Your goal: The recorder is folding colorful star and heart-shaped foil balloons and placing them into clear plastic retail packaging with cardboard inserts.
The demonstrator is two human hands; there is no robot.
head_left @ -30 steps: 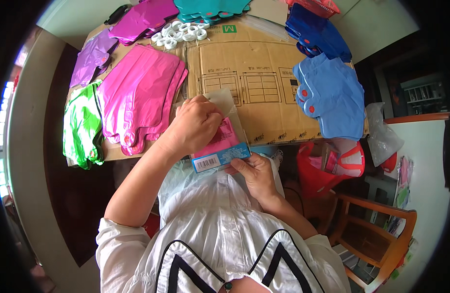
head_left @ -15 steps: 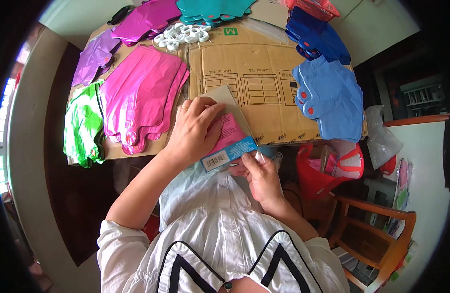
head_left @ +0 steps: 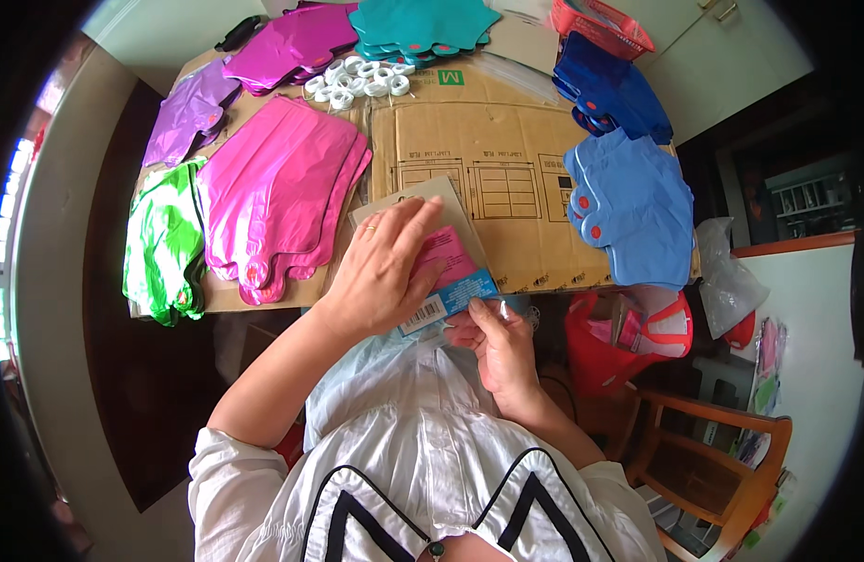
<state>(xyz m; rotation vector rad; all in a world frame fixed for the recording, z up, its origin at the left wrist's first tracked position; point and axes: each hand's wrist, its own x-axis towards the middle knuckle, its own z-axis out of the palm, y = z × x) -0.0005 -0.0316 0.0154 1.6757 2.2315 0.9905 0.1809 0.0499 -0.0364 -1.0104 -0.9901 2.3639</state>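
Packet (head_left: 462,251) with a beige card, pink panel and blue band is between my two hands, angled across the near edge of the cardboard-covered tabletop (head_left: 530,255), its banded end toward my white shirt (head_left: 436,403). My right hand (head_left: 507,354) has that end pinched, thumb on top and fingers curled under, probably because a corner grip steadies it while leaving the middle uncovered. My left hand (head_left: 380,262) lies palm down over the left side, fingers extended, thumb apart, seemingly to keep it flat; how hard they press I cannot tell.

Low on my right, below the tabletop, stands a red bin (head_left: 589,348). Beyond my hands, green foil pieces (head_left: 165,239) and pink foil pieces (head_left: 282,192) lie to the left, light-blue pieces (head_left: 638,211) to the right, piled by colour, I'd judge, so shades stay apart. Farther off come purple pieces (head_left: 188,112), dark-blue pieces (head_left: 614,86) and white ribbon rolls (head_left: 383,75), grouped perhaps to stop them rolling. Magenta pieces (head_left: 287,45), teal pieces (head_left: 422,23) and a red basket (head_left: 602,36) line the far side.
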